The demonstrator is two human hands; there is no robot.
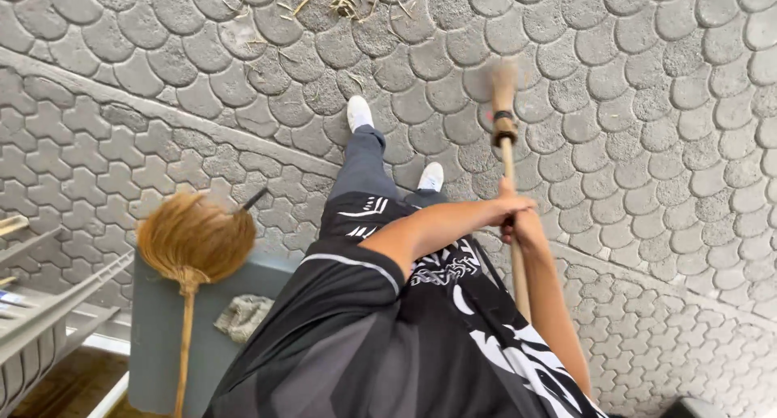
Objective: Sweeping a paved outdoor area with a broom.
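Paving: grey concrete pavers (647, 102) in scale and interlocking shapes cover the ground on every side, well below the fingers.
Person: black top with white pattern fills the lower middle; grey trousers and two white shoes (360, 110) point away, beyond the fingers to their left.
Grey block: a flat grey slab (158, 337) stands well to the left of the fingers, with a crumpled grey cloth (241, 316) on it.
Spare broom: a straw broom (194, 238) leans at the grey block, head up, well apart from both hands.
Held broom: a wooden-handled broom (508, 163) runs from under the hands out ahead of the fingers; its bristle end is blurred and hard to read.
Left hand: left hand (511, 206) reaches across the body, arm nearly straight, fingers wrapped closed around the handle.
Right hand: right hand (526, 228) sits just under the left on the same handle; forearm comes up from the lower edge, fingers mostly hidden, grip apparently closed.
Debris: dry straw bits (348, 4) lie far ahead of the fingers at the top edge.
Cut off: metal rails at the left edge are only partly shown.
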